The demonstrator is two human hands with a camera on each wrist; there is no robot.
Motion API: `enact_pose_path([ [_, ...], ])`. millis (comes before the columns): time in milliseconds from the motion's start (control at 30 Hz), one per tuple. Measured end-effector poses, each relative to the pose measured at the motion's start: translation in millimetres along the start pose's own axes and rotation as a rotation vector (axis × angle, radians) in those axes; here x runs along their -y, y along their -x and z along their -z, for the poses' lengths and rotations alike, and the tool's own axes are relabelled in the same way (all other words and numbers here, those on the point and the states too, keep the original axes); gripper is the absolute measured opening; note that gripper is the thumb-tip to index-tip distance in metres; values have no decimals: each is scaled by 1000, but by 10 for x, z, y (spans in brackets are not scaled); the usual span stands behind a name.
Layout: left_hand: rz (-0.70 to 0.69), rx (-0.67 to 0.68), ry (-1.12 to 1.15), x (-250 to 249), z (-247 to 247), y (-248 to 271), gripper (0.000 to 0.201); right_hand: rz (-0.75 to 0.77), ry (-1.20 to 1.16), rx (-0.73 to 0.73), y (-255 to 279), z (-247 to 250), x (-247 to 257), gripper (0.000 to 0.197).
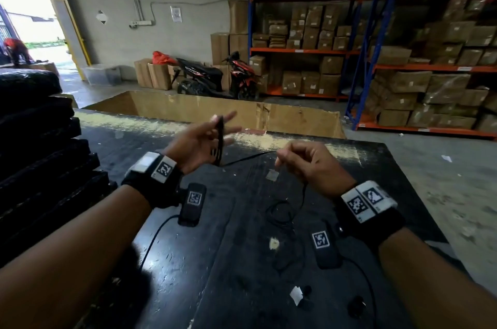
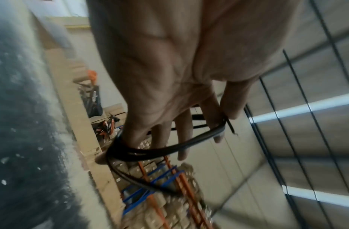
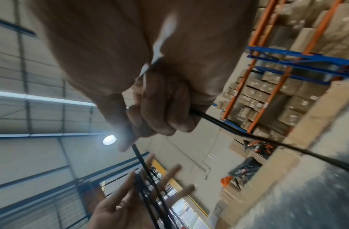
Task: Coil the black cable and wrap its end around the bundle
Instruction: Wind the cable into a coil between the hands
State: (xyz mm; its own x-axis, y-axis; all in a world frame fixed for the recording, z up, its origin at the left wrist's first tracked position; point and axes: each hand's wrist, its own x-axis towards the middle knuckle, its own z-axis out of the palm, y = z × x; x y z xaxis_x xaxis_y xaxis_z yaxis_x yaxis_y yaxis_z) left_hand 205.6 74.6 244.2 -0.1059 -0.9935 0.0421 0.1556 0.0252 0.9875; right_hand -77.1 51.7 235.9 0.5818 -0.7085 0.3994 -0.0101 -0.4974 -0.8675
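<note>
The black cable (image 1: 247, 158) is partly wound into a coil (image 1: 220, 140) around the straight, spread fingers of my left hand (image 1: 207, 137), held above the table. In the left wrist view the coil (image 2: 160, 149) loops from little finger to index finger, where the thumb (image 2: 235, 99) pins a strand. A taut strand runs right to my right hand (image 1: 309, 164), whose curled fingers grip it. The right wrist view shows that hand (image 3: 160, 108) closed on the cable (image 3: 228, 125), with the left hand (image 3: 120, 206) beyond. Loose cable (image 1: 279, 213) hangs to the table.
The black table (image 1: 188, 261) carries two black devices with marker tags (image 1: 192, 205) (image 1: 324, 245) and paper scraps (image 1: 295, 295). An open cardboard box (image 1: 215, 110) stands behind it. Stacked black mats (image 1: 40, 140) lie left; shelves of cartons (image 1: 416, 73) stand right.
</note>
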Motion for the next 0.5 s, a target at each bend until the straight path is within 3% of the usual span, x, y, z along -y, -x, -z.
enact_pose_path([
  [233, 162, 267, -160, 251, -553, 170, 40, 159, 122, 41, -210, 95, 424, 23],
  [367, 212, 409, -16, 169, -772, 306, 52, 123, 140, -3, -277, 196, 392, 25],
  [500, 194, 587, 49, 26, -887, 393, 56, 46, 70, 47, -247, 268, 212, 20],
])
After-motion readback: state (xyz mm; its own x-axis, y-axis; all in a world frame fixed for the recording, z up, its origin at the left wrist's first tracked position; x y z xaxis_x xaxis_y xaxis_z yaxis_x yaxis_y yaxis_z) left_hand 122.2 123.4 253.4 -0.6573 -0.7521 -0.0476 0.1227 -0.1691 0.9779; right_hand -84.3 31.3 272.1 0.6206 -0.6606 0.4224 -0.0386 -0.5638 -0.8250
